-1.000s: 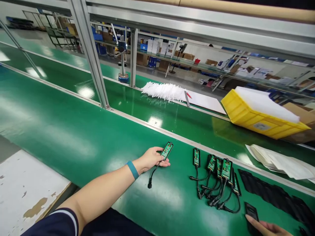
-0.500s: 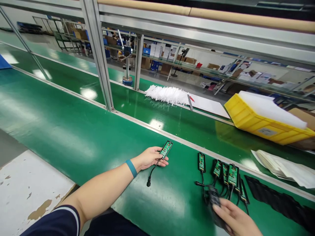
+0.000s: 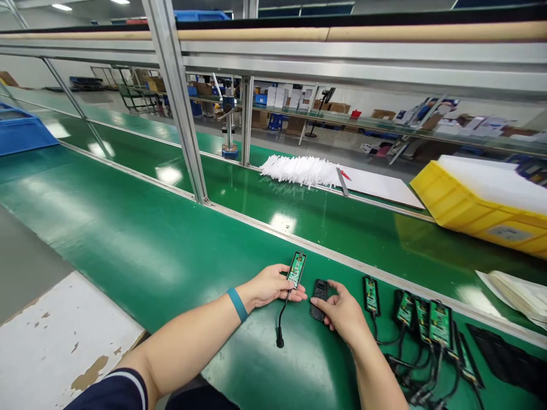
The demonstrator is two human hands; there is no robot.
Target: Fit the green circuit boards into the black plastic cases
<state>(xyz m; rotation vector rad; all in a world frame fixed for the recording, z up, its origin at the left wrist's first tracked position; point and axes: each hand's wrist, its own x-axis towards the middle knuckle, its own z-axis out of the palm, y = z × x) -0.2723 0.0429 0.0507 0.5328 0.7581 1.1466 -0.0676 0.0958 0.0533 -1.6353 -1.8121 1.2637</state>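
Observation:
My left hand [image 3: 277, 285], with a teal band at the wrist, is closed on a black casing holding a green circuit board [image 3: 296, 270]. A black cable with a connector [image 3: 280, 340] hangs down from it. Just to the right, my right hand [image 3: 339, 307] grips a black plastic cover [image 3: 319, 299] between thumb and fingers. The cover and the casing are apart, with a small gap between them. Further right, a single cased board [image 3: 371, 296] lies on the green bench, beside a group of several similar boards [image 3: 440, 323] with tangled cables.
Black flat pieces [image 3: 504, 356] lie at the far right. Behind the metal rail are a yellow bin [image 3: 478, 210], white sheets [image 3: 515, 296] and a pile of white strips [image 3: 299, 171]. A metal post [image 3: 182, 108] rises left of centre. A blue bin [image 3: 25, 134] stands far left.
My right hand has moved left and up with the black cover, from beside the group of boards to next to my left hand. The camera view has tilted up and shifted left.

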